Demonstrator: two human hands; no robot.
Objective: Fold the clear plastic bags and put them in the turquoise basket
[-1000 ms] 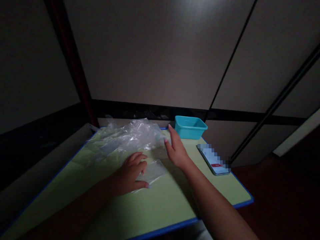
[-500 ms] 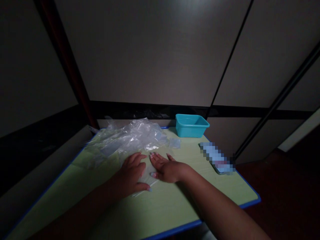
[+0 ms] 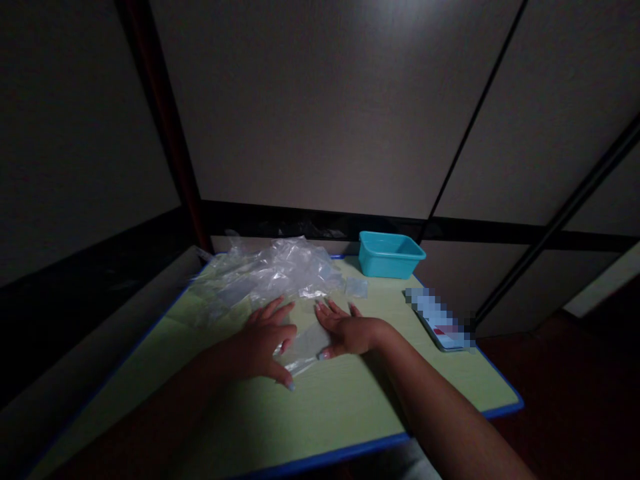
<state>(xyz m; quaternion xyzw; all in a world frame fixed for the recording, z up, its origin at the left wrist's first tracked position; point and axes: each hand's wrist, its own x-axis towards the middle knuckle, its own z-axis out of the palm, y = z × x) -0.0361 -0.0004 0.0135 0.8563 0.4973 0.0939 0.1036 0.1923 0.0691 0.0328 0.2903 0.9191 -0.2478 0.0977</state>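
A clear plastic bag (image 3: pixel 306 344) lies flat on the pale green table (image 3: pixel 330 413), between my two hands and partly beneath them. My left hand (image 3: pixel 267 340) is at the bag's left side, its fingers spread and the thumb pointing toward the near edge. On the right side, my right hand (image 3: pixel 346 331) rests palm down with its fingers stretched out over the bag. Just beyond the hands spreads a loose heap of crumpled clear plastic bags (image 3: pixel 285 267). A small folded plastic square (image 3: pixel 357 287) lies to the right of that heap.
A turquoise plastic basket (image 3: pixel 390 260) stands at the table's back right. Near the right edge lies a phone-like flat device (image 3: pixel 443 323), its face blurred out. Blue edging borders the table, and a panelled wall (image 3: pixel 320 120) rises behind it.
My hands have moved a little farther apart, baring more of the plastic bag between them. The whole view has shifted slightly.
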